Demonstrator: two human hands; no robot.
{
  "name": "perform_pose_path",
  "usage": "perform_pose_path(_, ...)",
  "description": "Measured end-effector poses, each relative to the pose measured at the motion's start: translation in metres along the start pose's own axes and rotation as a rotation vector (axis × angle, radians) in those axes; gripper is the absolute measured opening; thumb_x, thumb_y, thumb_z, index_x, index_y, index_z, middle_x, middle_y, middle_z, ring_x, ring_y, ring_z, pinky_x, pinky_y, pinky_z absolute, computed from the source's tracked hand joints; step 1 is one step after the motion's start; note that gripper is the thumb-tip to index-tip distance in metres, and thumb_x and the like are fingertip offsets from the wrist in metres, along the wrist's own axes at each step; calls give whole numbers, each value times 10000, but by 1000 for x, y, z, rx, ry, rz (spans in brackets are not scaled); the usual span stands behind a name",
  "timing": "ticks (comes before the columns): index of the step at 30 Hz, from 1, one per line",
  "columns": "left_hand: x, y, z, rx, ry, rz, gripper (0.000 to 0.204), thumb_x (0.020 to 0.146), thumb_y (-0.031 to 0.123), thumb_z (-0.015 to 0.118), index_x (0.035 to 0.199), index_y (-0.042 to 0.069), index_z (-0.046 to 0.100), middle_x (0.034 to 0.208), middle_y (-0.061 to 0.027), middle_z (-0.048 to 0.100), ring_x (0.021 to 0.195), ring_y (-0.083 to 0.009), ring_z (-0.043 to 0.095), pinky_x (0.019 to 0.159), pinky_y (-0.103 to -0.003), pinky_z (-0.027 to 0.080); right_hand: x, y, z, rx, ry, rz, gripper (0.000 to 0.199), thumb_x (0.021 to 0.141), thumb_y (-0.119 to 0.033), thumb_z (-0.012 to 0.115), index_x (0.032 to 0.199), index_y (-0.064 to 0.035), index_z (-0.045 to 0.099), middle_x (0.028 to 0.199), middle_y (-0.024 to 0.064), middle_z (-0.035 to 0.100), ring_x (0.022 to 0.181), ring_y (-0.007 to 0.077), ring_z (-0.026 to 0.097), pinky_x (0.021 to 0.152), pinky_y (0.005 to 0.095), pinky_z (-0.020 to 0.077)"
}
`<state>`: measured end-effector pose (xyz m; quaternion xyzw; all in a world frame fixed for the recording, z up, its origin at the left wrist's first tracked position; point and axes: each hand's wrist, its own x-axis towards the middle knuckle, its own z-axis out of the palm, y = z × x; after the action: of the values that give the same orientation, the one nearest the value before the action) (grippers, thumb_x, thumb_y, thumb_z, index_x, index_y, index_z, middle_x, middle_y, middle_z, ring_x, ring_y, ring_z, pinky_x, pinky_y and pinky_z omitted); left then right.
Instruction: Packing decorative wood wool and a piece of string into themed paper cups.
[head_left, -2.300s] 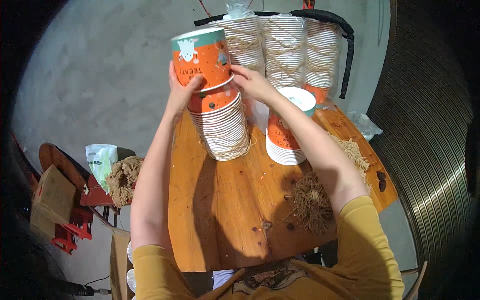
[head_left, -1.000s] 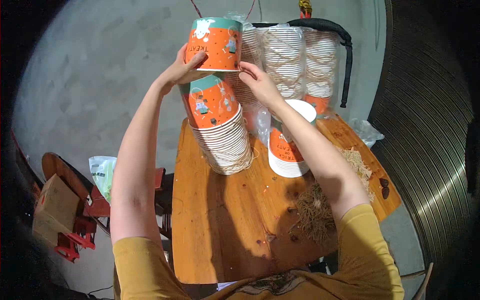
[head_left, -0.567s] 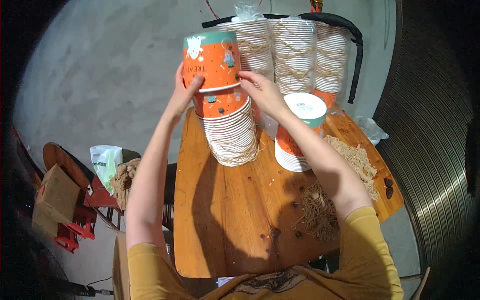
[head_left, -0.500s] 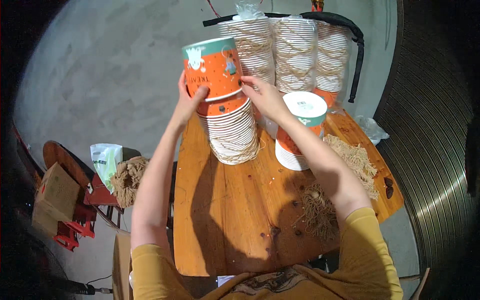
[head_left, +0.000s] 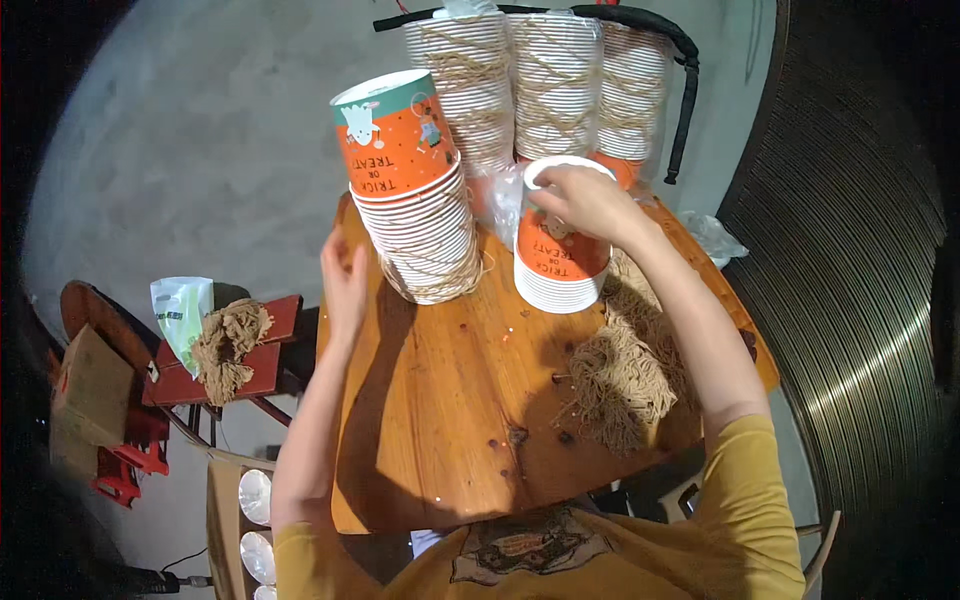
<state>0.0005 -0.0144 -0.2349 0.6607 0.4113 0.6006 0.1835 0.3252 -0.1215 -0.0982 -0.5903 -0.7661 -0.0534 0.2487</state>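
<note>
A tall stack of upturned orange-and-green paper tubs [head_left: 398,150] stands on the left of the table, its lower rims wound with tan cord. My left hand [head_left: 345,285] is beside this stack, apart from it, fingers spread and holding nothing. Over to the right is a shorter stack of the same paper tubs [head_left: 562,245], also upside down. My right hand [head_left: 582,202] reaches over its top tub, with thumb and fingers curled at the base edge. Part of that tub is covered by the hand.
Behind stand several bagged, cord-wrapped tub stacks [head_left: 556,85] on the wooden table [head_left: 450,400]. Loose bundles of tan cord [head_left: 625,385] lie at the right. A red bench [head_left: 280,320] with more cord, and a carton with white round things [head_left: 256,497], are at the left.
The tub that both hands held has come down onto the tall stack and been let go. My left hand has dropped beside it; my right hand has moved to the shorter stack.
</note>
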Motion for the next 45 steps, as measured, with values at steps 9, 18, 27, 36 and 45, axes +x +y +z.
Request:
perform_pose_path(9, -113, 62, 80, -239, -418, -117, 386, 881, 127, 564, 1228, -8, 462, 1125, -145, 526, 1019, -213, 539, 882, -314, 435, -29, 29, 18, 0, 245, -54, 116, 799, -124, 596, 860, -31, 564, 892, 143, 548, 893, 342, 548, 764, 434, 443)
perform_pose_path(18, -121, 77, 134, -242, -554, 115, 670, 876, 180, 566, 1425, 29, 212, 1427, -219, 264, 1346, -342, 255, 1100, -382, 239, -18, 34, 4, 109, 305, -168, 109, 789, -95, 567, 806, -4, 510, 858, 157, 531, 858, 359, 519, 754, 435, 420)
perform_pose_path(27, -123, 75, 166, -134, -577, 138, 730, 913, 270, 526, 1461, 46, 99, 1500, -220, 96, 1390, -354, 156, 1113, -398, 208, 0, 45, -33, 100, 463, -182, 145, 810, -139, 560, 813, 0, 519, 798, 119, 513, 755, 250, 524, 696, 336, 431)
perform_pose_path(36, -79, 173, 129, -482, -369, 235, 625, 868, 223, 609, 1357, -28, 313, 1397, -197, 316, 1285, -292, 331, 1060, -353, 271, -46, -14, -97, 793, 700, -243, 47, 901, -84, 550, 874, -49, 534, 824, -34, 516, 776, 60, 485, 734, 211, 406)
perform_pose_path(45, -125, 205, -6, -70, -447, 158, 208, 886, 85, 581, 1063, -22, 552, 916, -127, 617, 876, -238, 576, 796, -338, 447, -156, 34, -21, 126, 81, 95, 205, 881, -226, 592, 859, -22, 585, 860, 77, 594, 768, 180, 585, 690, 318, 462)
